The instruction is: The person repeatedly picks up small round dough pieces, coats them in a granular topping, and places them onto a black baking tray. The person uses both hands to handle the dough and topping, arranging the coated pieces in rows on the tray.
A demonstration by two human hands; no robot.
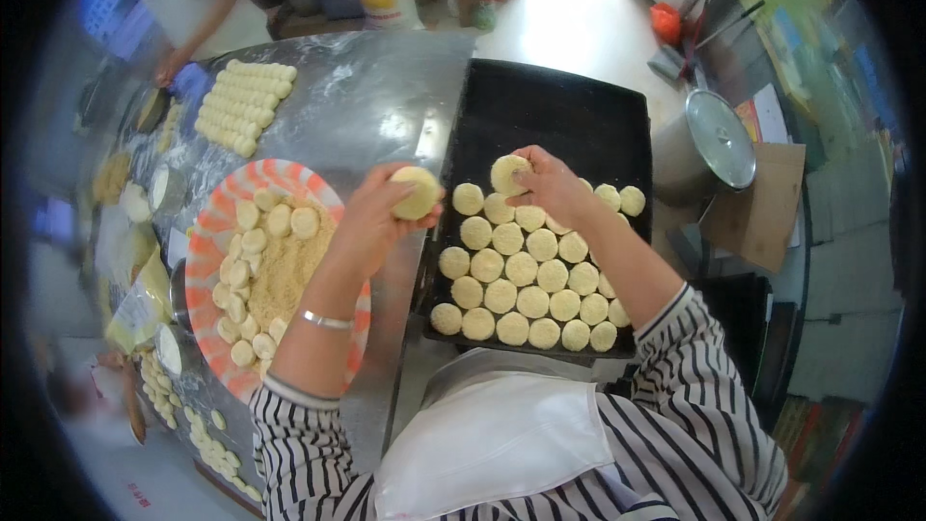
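Note:
My left hand [387, 210] grips a round, crumb-coated dough cake [414, 193] over the table's edge, between basin and tray. In my right hand [548, 184] is another coated cake [510, 174], held tilted above the black baking tray [557, 108]. Several rows of flat coated cakes [521, 269] lie in the near part of that tray; my right forearm hides some at the right. To the left stands an orange-and-white basin [210, 231] of pale crumbs [286, 271], with plain dough discs [253, 240] around its left side. My left forearm covers part of it.
Rows of dough balls [246, 105] sit on the floured metal table [362, 87]. A co-worker [210, 0] stands at its far left corner; another person [101, 391] is at the lower left. Right of the tray are a lidded metal pot [720, 137] and a cardboard box [756, 206].

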